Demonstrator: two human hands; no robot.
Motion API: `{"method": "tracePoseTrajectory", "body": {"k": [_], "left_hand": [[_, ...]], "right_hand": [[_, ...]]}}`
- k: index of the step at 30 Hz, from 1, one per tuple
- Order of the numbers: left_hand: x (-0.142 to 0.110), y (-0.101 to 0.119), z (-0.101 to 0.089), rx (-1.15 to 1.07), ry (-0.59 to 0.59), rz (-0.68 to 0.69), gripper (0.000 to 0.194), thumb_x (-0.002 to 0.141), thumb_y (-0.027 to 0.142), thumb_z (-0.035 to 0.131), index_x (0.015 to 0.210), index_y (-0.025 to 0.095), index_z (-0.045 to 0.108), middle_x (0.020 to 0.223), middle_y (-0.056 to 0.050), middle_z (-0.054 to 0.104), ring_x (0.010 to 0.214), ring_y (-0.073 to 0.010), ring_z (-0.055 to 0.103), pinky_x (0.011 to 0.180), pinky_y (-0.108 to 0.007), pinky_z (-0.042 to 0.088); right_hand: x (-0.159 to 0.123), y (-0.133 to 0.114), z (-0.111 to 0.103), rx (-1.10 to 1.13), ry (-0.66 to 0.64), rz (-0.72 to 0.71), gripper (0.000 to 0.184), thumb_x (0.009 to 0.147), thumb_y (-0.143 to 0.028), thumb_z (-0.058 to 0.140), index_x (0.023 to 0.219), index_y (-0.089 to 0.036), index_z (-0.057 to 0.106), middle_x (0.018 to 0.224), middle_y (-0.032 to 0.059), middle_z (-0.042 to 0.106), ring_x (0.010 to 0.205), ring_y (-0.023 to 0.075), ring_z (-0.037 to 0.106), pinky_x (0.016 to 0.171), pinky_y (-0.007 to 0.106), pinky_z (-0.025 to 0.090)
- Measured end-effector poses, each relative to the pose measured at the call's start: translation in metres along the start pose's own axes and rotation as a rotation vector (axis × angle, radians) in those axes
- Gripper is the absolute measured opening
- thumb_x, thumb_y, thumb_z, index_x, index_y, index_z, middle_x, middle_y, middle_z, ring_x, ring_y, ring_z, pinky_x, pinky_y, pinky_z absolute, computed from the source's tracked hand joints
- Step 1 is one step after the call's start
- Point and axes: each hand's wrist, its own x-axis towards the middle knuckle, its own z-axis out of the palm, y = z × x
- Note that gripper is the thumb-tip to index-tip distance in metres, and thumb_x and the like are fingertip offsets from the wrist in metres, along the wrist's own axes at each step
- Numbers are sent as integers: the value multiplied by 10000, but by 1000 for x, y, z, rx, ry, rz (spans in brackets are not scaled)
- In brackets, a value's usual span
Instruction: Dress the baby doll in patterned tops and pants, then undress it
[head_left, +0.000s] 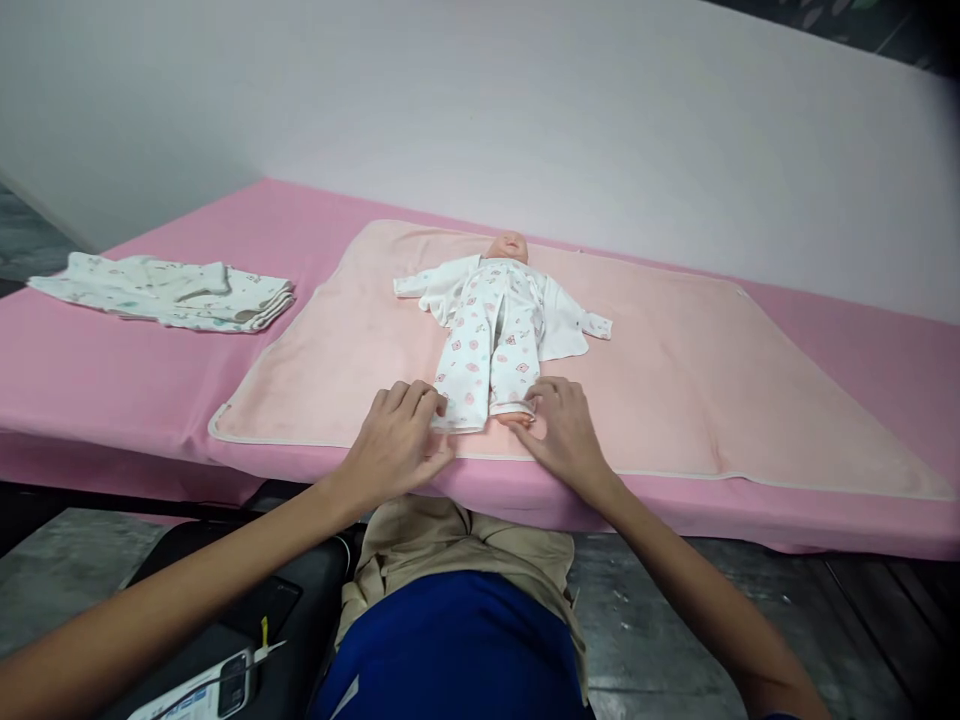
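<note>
A baby doll (509, 246) lies on its back, its head away from me. White printed baby trousers (465, 355) cover its front and legs, and a white baby shirt (564, 318) is spread beneath with its sleeves out to the sides. My left hand (403, 436) is at the hem of the left trouser leg, fingers curled against the cloth's edge and thumb apart. At the other leg, my right hand (564, 428) has its fingers on the cuff and its thumb by the doll's foot (515, 418), which shows below the hem. No foot shows at the left hem.
A peach mat (660, 400) lies under the doll on a pink-covered table (315, 230). Folded printed baby clothes (165, 290) lie at the left. A white wall (525, 120) stands behind. Below the table's left front, a device with a cable (202, 690) rests on a black surface.
</note>
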Motion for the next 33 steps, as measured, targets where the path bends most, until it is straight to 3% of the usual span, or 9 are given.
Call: {"method": "tracePoseTrajectory", "body": {"k": [3,6,10,15,20,22,25,29,33], "left_hand": [[21,20,9,34,-52,70,323,1059,463,630,1209,176,627,1230,-175,707,1087,-360,619,895,-507,465],[48,30,27,143,-134,121,229,1091,375,605,1151,163,669,1158,-183,724,1101,-375,630,904,-514,450],[67,27,39,114,-207,183,133,1065,314,657,1017,190,666,1059,-148,747,1059,-352,648,893,-492,441],[59,33,25,-51,-143,121,84,976,233,636,1052,206,610,1013,-83,715,977,-298,625,885,-485,442],[45,37,9,-183,-164,132,147,978,282,629,1103,212,593,1130,-94,701,1038,-296,610,913,-483,445],[52,18,5,-237,-148,148,178,1011,327,628,1151,221,599,1196,-95,704,1063,-292,607,922,-477,446],[91,-39,7,-251,-69,161,200,1070,372,559,1196,223,604,1224,-112,705,1070,-297,600,950,-491,451],[188,-134,30,-289,-35,82,314,1039,466,574,1219,217,640,1291,-136,698,1213,-336,579,1126,-551,449],[272,-195,63,-497,-207,-65,446,979,586,641,1282,263,689,1459,-131,659,1427,-347,528,1205,-557,477]], "right_hand": [[-8,19,-7,167,-58,108,368,998,-446,833,1232,-264,616,1262,117,720,1168,344,658,991,519,542],[-8,25,-5,309,-151,108,218,1035,-429,787,1066,-270,641,1073,51,749,1029,285,678,942,475,531],[-7,19,-3,362,-143,148,203,1045,-358,732,942,-263,584,868,6,659,817,228,614,825,422,489],[-13,9,-18,268,4,49,247,882,-99,653,973,-265,495,908,9,616,838,234,569,821,414,448],[-24,13,-44,200,-155,-114,287,907,-102,672,1091,-265,522,991,30,640,914,252,590,861,443,446],[-22,25,-54,207,-171,-113,263,964,-156,689,1161,-268,555,1078,54,675,996,270,621,903,466,474],[7,54,-64,211,-83,-41,149,1057,-262,665,1195,-278,611,1136,73,702,1041,278,647,926,477,518],[99,107,-52,229,-7,82,101,1068,-357,646,1119,-281,688,1183,69,754,1065,280,682,985,492,554],[202,155,-14,285,22,190,157,996,-363,666,1077,-237,714,1243,102,765,1085,270,703,1046,502,571]]}}
